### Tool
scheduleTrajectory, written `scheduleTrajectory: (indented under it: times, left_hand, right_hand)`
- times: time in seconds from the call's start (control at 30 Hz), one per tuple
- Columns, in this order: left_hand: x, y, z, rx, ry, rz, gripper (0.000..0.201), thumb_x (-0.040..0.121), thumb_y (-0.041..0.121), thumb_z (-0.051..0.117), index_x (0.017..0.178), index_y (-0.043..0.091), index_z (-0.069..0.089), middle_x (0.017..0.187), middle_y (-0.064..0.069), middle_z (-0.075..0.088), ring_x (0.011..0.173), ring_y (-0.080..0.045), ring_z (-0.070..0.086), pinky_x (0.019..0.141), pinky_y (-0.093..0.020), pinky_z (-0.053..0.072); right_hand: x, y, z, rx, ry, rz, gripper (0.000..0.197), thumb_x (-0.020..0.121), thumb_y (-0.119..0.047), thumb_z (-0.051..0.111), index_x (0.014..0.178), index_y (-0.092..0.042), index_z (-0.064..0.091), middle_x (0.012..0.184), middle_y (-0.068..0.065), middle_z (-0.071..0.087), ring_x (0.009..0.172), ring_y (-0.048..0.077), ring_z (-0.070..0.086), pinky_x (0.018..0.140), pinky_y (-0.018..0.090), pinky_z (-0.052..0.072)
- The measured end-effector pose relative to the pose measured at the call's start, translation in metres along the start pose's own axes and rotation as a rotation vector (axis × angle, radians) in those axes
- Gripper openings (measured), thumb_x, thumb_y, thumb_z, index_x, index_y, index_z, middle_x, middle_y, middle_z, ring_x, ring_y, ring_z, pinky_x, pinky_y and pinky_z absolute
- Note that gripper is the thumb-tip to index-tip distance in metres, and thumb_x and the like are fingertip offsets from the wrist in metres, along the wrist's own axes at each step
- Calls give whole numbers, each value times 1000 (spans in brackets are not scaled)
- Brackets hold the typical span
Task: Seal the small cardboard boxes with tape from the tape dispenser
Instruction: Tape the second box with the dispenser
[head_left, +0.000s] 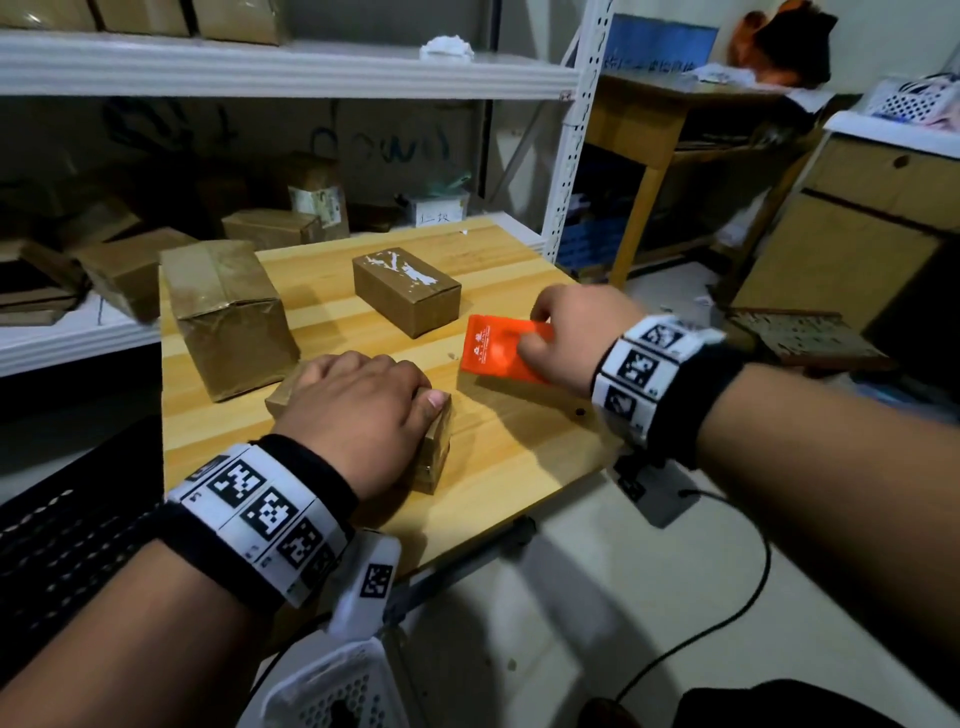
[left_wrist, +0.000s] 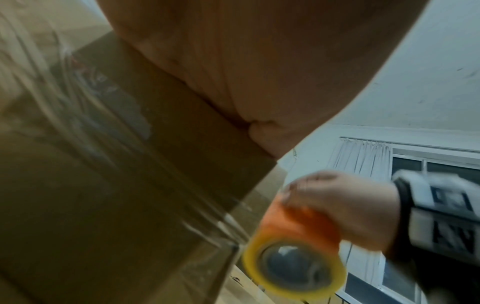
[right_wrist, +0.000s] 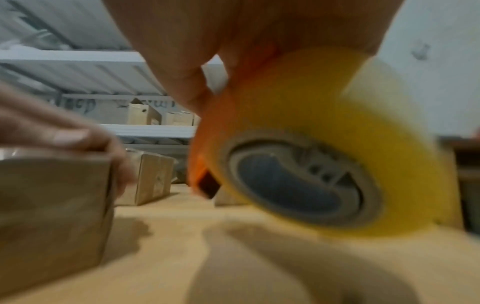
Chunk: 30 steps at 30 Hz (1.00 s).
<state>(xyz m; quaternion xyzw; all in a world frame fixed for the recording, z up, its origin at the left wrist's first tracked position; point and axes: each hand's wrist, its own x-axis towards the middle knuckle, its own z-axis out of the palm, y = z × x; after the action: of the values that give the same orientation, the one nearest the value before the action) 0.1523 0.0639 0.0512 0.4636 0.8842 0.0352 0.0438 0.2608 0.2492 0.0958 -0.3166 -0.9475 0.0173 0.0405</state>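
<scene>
My left hand (head_left: 363, 400) lies cupped over a small brown cardboard box (head_left: 436, 447) at the table's near edge, thumb on its right corner and fingers wrapped over the top. Shiny clear tape shows on the small box (left_wrist: 116, 195) in the left wrist view. To its right, my right hand (head_left: 561, 332) grips an orange tape dispenser (head_left: 498, 345) held just above the table, apart from the box. The dispenser carries a yellow tape roll (right_wrist: 324, 156), also seen as the tape roll (left_wrist: 293, 265) beside the box's corner.
On the wooden table (head_left: 519, 447) stand a mid-sized box (head_left: 408, 291) with white label scraps and a larger taped box (head_left: 228, 317) at the left. White shelving (head_left: 291, 67) with more boxes rises behind. A black cable (head_left: 727, 597) trails on the floor.
</scene>
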Motion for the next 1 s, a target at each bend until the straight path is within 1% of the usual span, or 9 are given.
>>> scheduleTrajectory:
  times: [0.1,0.2,0.37,0.47,0.57,0.67,0.77,0.87,1.0]
  left_hand:
    - [-2,0,1,-4,13,1,56,99,61,16,132,37,54,134,11,59,130,-17,44,116,-45,23]
    - [-2,-1,2,-15,24,-6,55,100,61,17,131,36,54,133,11,59,129,-16,45,114,-44,23]
    - [-2,0,0,-49,25,-15,62,95,64,14,134,35,54,137,10,59,131,-16,45,115,-45,23]
    - [-2,-1,1,-75,33,-13,57,99,60,18,134,35,54,138,9,60,131,-16,45,115,-44,22]
    - [-2,-1,-2,-151,37,-33,46,105,53,27,138,35,51,141,8,58,134,-16,42,116,-42,20]
    - [-3,-1,-1,-205,70,-69,40,107,47,34,143,33,45,141,5,57,136,-17,41,117,-39,19]
    - [0,-1,1,-220,93,-85,36,106,46,36,138,32,46,137,4,59,134,-18,43,115,-37,20]
    - [0,-2,3,-220,107,-85,33,105,47,37,133,33,47,132,6,62,131,-16,46,116,-39,22]
    - [-3,-1,2,-214,118,-81,33,106,45,37,133,31,48,131,6,62,129,-16,47,114,-37,21]
  right_hand:
    - [-11,1,30,72,-20,32,37,98,-48,61,123,-21,63,111,4,73,94,28,66,79,36,54]
    - [-15,1,45,109,2,39,40,97,-46,68,129,-22,61,118,6,74,107,33,69,85,37,54]
    - [-20,-3,48,115,2,39,46,95,-43,71,135,-23,59,125,6,72,114,31,67,91,38,53]
    - [-28,-5,38,180,160,23,39,96,-43,69,129,-23,67,121,3,72,113,27,65,94,38,53]
    - [-41,-9,35,598,326,37,21,99,-35,68,115,-22,76,105,-6,76,98,14,70,88,32,57]
    - [-52,-23,49,1040,190,135,9,101,-26,67,101,-23,75,87,-4,76,72,8,71,62,25,56]
    - [-50,-30,74,1220,-33,204,11,104,-17,64,99,-20,73,73,1,72,58,15,63,45,23,44]
    - [-45,-33,89,1426,-265,267,15,105,-12,58,112,-16,72,70,4,67,52,17,56,41,24,37]
    - [-38,-37,95,1477,-380,327,23,106,-12,51,115,-18,71,70,4,67,52,16,57,44,24,35]
